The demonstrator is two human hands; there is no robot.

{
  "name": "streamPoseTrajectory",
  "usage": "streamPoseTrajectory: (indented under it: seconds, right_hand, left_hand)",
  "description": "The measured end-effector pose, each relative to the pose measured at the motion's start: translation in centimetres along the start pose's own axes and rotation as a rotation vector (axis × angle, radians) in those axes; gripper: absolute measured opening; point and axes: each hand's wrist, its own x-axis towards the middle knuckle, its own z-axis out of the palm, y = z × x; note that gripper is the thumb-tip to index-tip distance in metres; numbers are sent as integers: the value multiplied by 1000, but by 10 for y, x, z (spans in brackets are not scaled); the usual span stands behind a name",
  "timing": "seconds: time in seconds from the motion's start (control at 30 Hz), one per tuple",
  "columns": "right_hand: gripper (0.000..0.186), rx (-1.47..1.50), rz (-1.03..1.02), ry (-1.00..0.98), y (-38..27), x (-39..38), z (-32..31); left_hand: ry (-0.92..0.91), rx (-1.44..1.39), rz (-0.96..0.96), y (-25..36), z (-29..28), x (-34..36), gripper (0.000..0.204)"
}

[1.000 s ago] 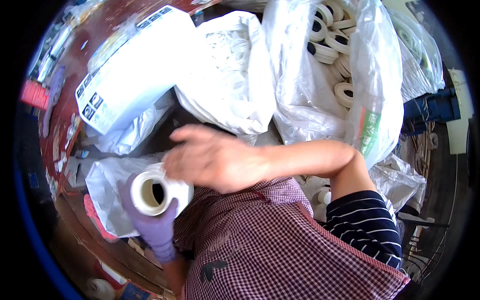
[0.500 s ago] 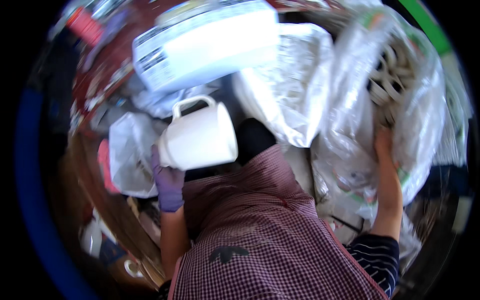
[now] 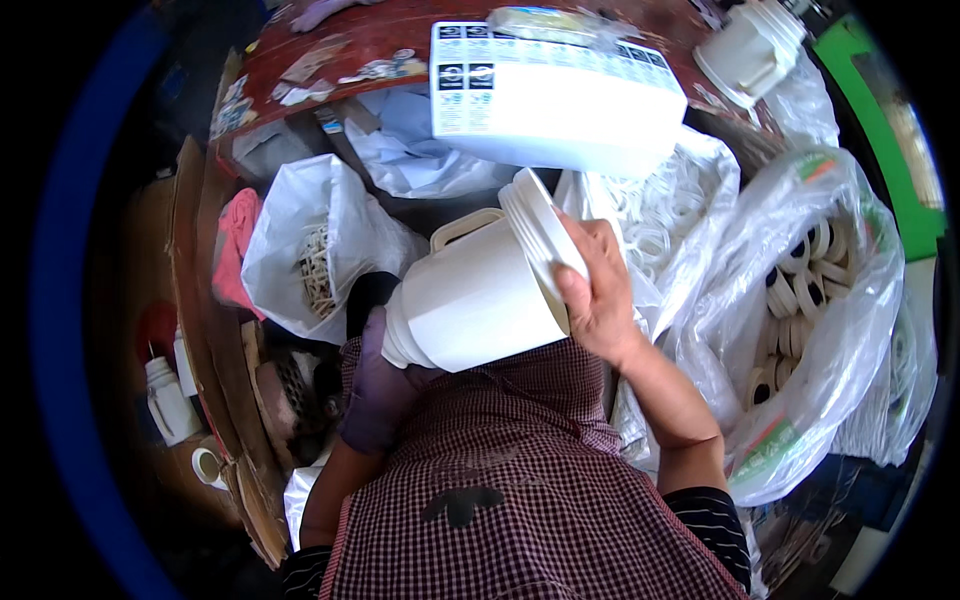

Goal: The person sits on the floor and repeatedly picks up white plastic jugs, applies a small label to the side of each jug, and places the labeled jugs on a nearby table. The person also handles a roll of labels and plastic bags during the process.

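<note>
A white plastic jug (image 3: 475,300) with a side handle lies tilted across my lap, its wide end toward the right. My left hand (image 3: 375,395), in a purple glove, is closed around its narrow stepped end; part of the fingers is hidden behind the jug. With bare fingers, my right hand (image 3: 600,290) grips a ridged white lid (image 3: 538,228) and holds it at an angle against the jug's wide end. The lower side of that end shows a gap beside the lid.
At the right stands a clear plastic bag (image 3: 850,375) of white rings with dark centres. Another bag (image 3: 715,160) holds thin white rings. A white bag (image 3: 285,235) with small pale pieces sits left. A printed white box (image 3: 560,110) and another white jug (image 3: 750,55) rest on the red table (image 3: 385,30).
My right hand has come out of the clear bag and now holds a lid at the jug. The jug has moved right and lower, closer to my lap. The view has shifted left.
</note>
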Motion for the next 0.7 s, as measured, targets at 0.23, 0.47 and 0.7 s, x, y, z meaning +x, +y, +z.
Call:
streamPoseTrajectory:
  seconds: [0.23,0.47,0.7]
  right_hand:
    - [49,78,-169,94,-18,-8,21]
    - [56,123,58,234,-28,-4,18]
    - [55,145,151,245,-33,14,14]
  left_hand:
    - [60,-221,189,-3,-2,-9,36]
    - [252,293,451,6,-6,-7,80]
    - [378,506,586,14,-5,4,76]
